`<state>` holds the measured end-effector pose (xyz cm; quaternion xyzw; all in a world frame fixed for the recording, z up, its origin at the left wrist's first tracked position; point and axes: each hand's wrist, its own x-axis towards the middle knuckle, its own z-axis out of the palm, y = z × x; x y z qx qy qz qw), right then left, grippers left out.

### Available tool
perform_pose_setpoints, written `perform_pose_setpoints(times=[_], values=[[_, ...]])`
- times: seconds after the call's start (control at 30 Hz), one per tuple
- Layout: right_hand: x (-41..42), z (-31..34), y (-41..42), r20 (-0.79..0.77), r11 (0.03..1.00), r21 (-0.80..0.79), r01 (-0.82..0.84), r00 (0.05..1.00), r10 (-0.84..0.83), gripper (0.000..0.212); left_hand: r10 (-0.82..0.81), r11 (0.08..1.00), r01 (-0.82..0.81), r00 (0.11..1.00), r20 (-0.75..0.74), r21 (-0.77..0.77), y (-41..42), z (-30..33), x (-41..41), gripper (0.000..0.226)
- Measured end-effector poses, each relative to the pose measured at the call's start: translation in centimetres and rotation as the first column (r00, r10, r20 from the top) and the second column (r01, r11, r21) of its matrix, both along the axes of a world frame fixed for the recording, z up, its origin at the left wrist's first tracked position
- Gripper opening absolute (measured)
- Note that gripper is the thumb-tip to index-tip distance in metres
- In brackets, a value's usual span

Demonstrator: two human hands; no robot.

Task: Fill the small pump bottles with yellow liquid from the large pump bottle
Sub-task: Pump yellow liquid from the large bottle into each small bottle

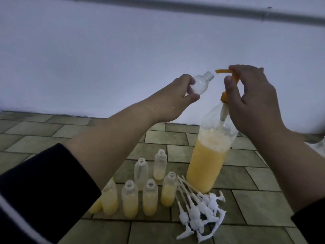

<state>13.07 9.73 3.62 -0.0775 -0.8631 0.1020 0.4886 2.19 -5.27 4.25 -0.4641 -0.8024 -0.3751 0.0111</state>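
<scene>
The large clear bottle (209,155) stands on the tiled floor, about half full of yellow liquid. Its orange pump head (228,73) points left. My right hand (253,101) grips that pump head from above. My left hand (175,95) holds an empty small bottle (79,84) tilted, its open neck just left of the orange spout, not touching it. Below, several small open bottles (149,196) stand in a group; most hold some yellow liquid, one (140,173) looks empty.
A heap of white pump tops (198,208) with long tubes lies on the floor right of the small bottles, in front of the large bottle. A pale wall (123,59) rises close behind. A grey pipe (211,9) runs along the wall above.
</scene>
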Motion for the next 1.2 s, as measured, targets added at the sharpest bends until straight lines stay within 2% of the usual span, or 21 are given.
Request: perform_pose_setpoints(times=[0.13,0.23,0.4,0.6,0.8,0.9,1.03,1.2], values=[[0.0,-0.2,-0.1,-0.012,1.000,-0.004,-0.001,1.000,0.000,0.039,-0.011,0.999,0.013,0.999,-0.038,0.040,0.5,0.5,0.4,0.038],[-0.2,-0.2,-0.1,-0.030,1.000,-0.021,-0.009,1.000,0.008,0.039,0.028,0.998,-0.019,0.990,-0.142,0.065,0.6,0.9,0.6,0.038],[-0.7,-1.7,0.0,-0.147,0.997,-0.065,-0.043,0.989,0.033,0.034,0.114,0.992,-0.125,0.910,-0.399,-0.001,0.9,0.8,1.2,0.037],[-0.5,-1.3,0.0,-0.173,0.983,-0.118,-0.139,0.978,0.117,0.032,0.110,0.981,-0.174,0.859,-0.501,-0.084,0.3,2.0,1.6,0.039],[-1.0,-1.4,0.0,-0.260,0.989,-0.098,-0.110,0.962,0.082,0.033,0.133,0.983,-0.182,0.838,-0.529,-0.040,0.7,2.4,1.8,0.037],[-1.2,-2.6,0.1,-0.243,0.984,-0.139,-0.113,0.967,0.077,0.032,0.110,0.983,-0.169,0.867,-0.486,-0.078,0.7,1.4,1.6,0.036],[-0.8,-1.2,0.2,-0.194,0.972,-0.171,-0.162,0.972,0.128,0.035,0.121,0.981,-0.181,0.861,-0.494,-0.075,0.4,2.5,1.8,0.039],[-0.9,-1.6,0.1,-0.309,0.976,-0.147,-0.159,0.945,0.107,0.034,0.134,0.987,-0.158,0.874,-0.467,-0.013,0.9,2.6,2.0,0.038]])
